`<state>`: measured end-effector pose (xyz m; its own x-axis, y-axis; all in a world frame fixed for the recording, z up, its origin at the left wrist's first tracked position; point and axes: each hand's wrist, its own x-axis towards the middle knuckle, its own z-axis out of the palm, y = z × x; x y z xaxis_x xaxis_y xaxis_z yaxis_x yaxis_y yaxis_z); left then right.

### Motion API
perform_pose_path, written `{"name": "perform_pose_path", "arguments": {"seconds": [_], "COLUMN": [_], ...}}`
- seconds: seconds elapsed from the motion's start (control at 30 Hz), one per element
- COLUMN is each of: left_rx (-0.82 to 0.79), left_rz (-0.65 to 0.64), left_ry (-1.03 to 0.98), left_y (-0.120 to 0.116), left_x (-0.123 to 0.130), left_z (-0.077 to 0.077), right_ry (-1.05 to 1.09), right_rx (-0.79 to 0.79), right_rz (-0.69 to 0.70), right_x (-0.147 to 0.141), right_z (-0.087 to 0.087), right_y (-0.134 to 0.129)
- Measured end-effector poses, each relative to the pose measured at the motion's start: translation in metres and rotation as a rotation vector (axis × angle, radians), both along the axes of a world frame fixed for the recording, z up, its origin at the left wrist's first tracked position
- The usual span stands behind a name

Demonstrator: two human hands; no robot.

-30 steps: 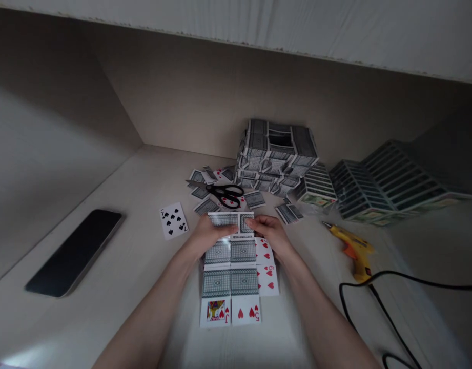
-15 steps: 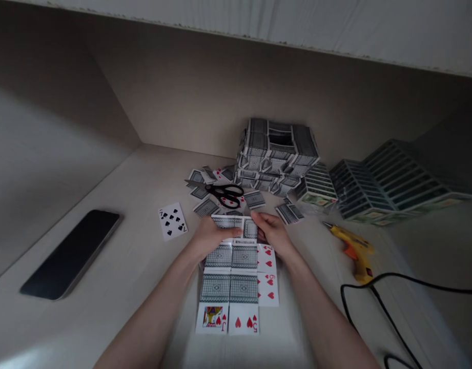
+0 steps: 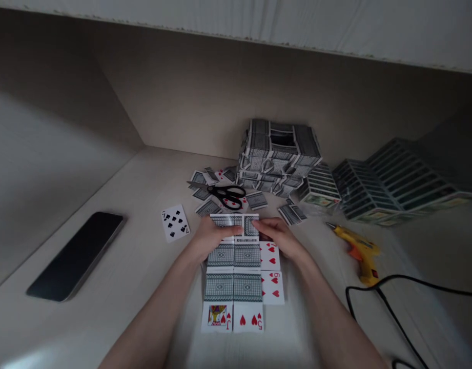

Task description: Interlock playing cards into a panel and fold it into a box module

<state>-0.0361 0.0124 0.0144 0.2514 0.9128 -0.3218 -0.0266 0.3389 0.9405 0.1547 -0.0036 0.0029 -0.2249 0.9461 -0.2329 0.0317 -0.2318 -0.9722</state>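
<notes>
A panel of joined playing cards [image 3: 247, 286] lies in front of me, mostly with grey patterned backs up. A jack and a five of hearts show at its near end, and two more heart cards stick out on its right side. My left hand [image 3: 210, 240] is closed on the panel's far left part, the thumb lying across the top. At the far right corner my right hand [image 3: 281, 237] pinches the panel's edge, its thumb and fingers close together. Black-handled scissors [image 3: 228, 195] rest on loose cards just beyond my hands.
A box-like structure of cards [image 3: 279, 154] stands at the back. Right of it are stacked striped card boxes [image 3: 377, 189]. A yellow glue gun [image 3: 358, 251] with a black cable [image 3: 420, 288] lies at right. A phone [image 3: 76, 256] and a seven of spades [image 3: 175, 223] lie at left.
The whole view has shifted slightly, so things appear a little further right. My right thumb and fingers lie a bit flatter at the panel's corner; both hands keep their hold.
</notes>
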Motion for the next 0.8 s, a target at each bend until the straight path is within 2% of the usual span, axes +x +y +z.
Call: {"name": "perform_pose_path", "arguments": {"seconds": [0.2,0.33,0.57,0.8], "left_rx": [0.028,0.036,0.038,0.071], "left_rz": [0.018,0.026,0.056,0.050], "left_ry": [0.064,0.077,0.006,0.077], "left_y": [0.001,0.001,0.002,0.003], "left_x": [0.001,0.001,0.000,0.000], "left_z": [-0.001,0.001,0.003,0.001], "right_ry": [-0.163,-0.198,-0.062,-0.107], "right_rx": [0.107,0.155,-0.019,0.009], "right_rz": [-0.020,-0.035,0.110,0.076], "right_x": [0.000,-0.002,0.005,-0.004], "right_z": [-0.010,-0.008,0.006,-0.004], "right_y": [0.003,0.003,-0.001,0.001]}}
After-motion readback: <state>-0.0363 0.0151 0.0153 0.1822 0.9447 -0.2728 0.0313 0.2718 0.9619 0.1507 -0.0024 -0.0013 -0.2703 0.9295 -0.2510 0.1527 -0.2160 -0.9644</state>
